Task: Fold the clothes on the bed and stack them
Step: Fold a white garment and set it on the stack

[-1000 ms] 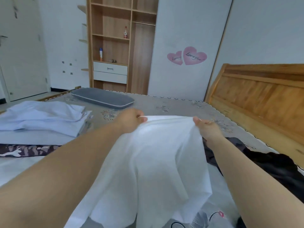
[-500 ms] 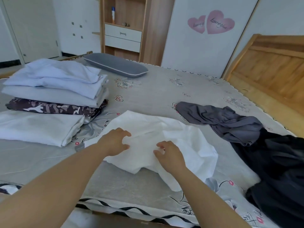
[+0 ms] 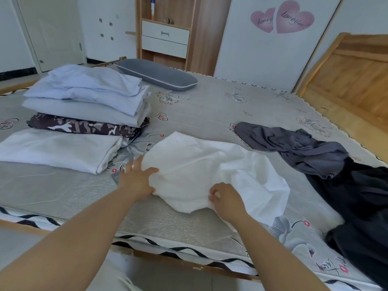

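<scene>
A rumpled white garment (image 3: 212, 169) lies on the bed (image 3: 210, 110) near its front edge. My left hand (image 3: 137, 178) grips the garment's left edge, thumb on top and fingers under the cloth. My right hand (image 3: 227, 199) pinches the cloth at its near edge with curled fingers. To the left stands a stack of folded clothes (image 3: 84, 106): pale blue pieces over a camouflage piece. A folded white piece (image 3: 60, 150) lies in front of it. A loose grey garment (image 3: 294, 148) and a black garment (image 3: 363, 208) lie unfolded at the right.
A grey pillow (image 3: 157, 74) lies at the bed's far side. The wooden headboard (image 3: 352, 72) stands at the right. A wooden shelf unit with white drawers (image 3: 165, 36) and a white wardrobe door with pink heart stickers (image 3: 281, 17) stand behind the bed.
The white garment, held up spread between both hands a second ago, now lies bunched on the bed. Both hands came down with it, and my left hand shifted to its left edge.
</scene>
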